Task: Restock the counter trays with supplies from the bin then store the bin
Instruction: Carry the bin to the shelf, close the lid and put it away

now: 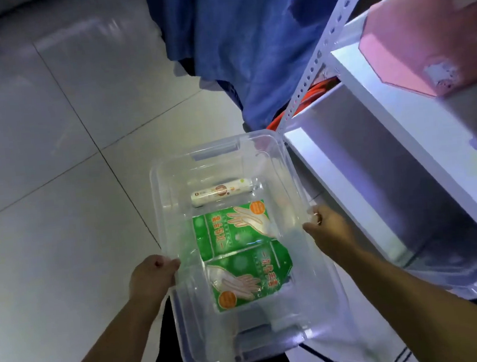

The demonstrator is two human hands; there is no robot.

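A clear, lidless rectangular plastic bin (171,186) is held above the pale grey tiled floor (57,167), long axis pointing away from the person. The left hand (153,275) grasps the left long rim, fingers curled over the edge. The right hand (329,230) grasps the right long rim the same way, a ring (317,217) on one finger.

The bin's far right corner sits just beside the perforated corner post (332,42) of a white metal shelf rack (373,154). The bay between two of the rack's boards opens to the bin's right. A wide stretch of tile lies on the left. Ahead hangs a blue cloth (233,37), well apart from the far rim.

There are three things in the bin. Two flat green glove packets (230,230) lie end to end along the middle, touching. One white roll (222,192) lies crosswise beyond them, near the far wall. One pink cardboard box (421,37) stands on the upper shelf.

Each packet shows a printed pale gloved hand, an orange round badge and white Chinese characters, too blurred to read. The roll's label has a brownish emblem, and its writing is too small to tell.
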